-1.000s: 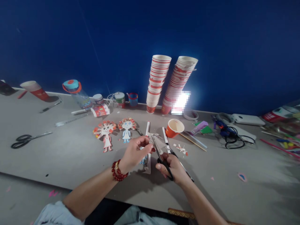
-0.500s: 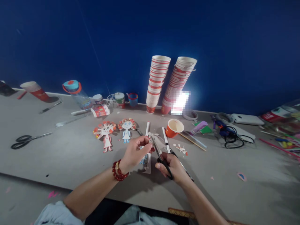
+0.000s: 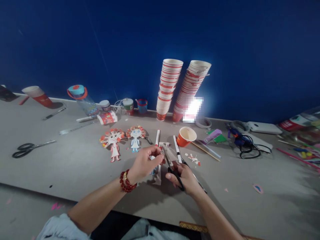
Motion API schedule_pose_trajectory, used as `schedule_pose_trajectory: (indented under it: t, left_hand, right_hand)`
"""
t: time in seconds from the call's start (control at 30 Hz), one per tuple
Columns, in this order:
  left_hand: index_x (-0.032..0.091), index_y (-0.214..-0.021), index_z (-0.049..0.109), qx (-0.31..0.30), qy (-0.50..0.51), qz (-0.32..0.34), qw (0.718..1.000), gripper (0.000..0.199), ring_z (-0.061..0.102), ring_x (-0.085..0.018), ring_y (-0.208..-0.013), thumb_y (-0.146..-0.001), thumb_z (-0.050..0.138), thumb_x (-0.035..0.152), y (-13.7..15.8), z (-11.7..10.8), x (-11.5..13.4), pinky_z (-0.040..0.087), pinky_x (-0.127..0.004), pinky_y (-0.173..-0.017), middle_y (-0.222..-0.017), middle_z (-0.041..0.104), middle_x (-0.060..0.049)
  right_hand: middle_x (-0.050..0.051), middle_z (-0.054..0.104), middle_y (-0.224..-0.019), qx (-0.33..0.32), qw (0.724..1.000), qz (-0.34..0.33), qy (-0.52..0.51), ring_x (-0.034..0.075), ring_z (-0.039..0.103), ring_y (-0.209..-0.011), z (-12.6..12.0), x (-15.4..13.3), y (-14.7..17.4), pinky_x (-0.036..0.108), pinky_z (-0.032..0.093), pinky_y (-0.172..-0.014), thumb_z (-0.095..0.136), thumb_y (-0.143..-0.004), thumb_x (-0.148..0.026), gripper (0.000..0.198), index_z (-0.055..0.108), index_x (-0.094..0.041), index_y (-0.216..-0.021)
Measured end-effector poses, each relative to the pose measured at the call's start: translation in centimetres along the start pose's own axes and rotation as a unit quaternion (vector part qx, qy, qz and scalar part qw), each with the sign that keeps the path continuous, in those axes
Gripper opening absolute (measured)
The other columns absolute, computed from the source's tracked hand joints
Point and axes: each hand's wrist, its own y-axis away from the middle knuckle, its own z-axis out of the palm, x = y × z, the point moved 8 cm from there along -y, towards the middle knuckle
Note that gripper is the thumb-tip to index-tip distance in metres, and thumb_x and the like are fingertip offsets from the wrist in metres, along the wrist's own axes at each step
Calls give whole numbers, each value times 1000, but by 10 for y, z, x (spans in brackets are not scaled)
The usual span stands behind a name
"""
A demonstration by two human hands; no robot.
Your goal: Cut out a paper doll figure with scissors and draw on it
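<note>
Both busy: left hand [image 3: 147, 163] pinching tiny paper [image 3: 162, 154], probably steadying it beside the scissors [image 3: 171, 165] my right hand [image 3: 185, 177] grips.

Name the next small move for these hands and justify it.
I'd probably ease the left hand slightly back from the scissors before any cut: the right hand grips them, and their metal end appears right beside the left fingertips. What those fingertips pinch, if anything, is too small to make out.
</note>
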Motion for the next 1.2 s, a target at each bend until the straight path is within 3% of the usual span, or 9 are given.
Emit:
schedule_pose_trajectory:
  t: [0.37,0.57,0.8,1.2]
  left_hand:
    - [15,-71,57,6,58,-20,998,18,57,-12,-63,-82,59,29,2,2,-3,43,-21,-59,-66,58,0]
    - [16,-69,56,2,58,-22,998,17,55,-11,-61,-81,59,27,0,2,-6,42,-21,-58,-63,57,1]
    - [17,-67,53,-30,33,-28,999,19,57,-12,-63,-81,59,27,0,6,-4,42,-21,-59,-63,59,1]
    - [17,-67,55,-26,48,-17,998,21,56,-11,-60,-82,58,29,0,5,-4,41,-21,-59,-61,58,2]
  right_hand:
    - [-6,38,-44,-12,999,-15,30,10,37,-40,1,-16,2,23,24,-42,61,-71,-73,57,38,-23,-59]
    - [-7,39,-55,-4,999,14,-41,10,40,-43,2,-2,1,21,31,-40,75,-64,-64,52,48,-21,-71]
    - [-4,47,-64,-16,999,3,-50,11,44,-53,2,3,0,22,42,-46,77,-68,-57,50,61,-17,-94]
    - [-7,39,-54,-4,1000,4,-31,10,41,-44,-2,4,0,22,32,-39,76,-66,-61,49,49,-21,-69]
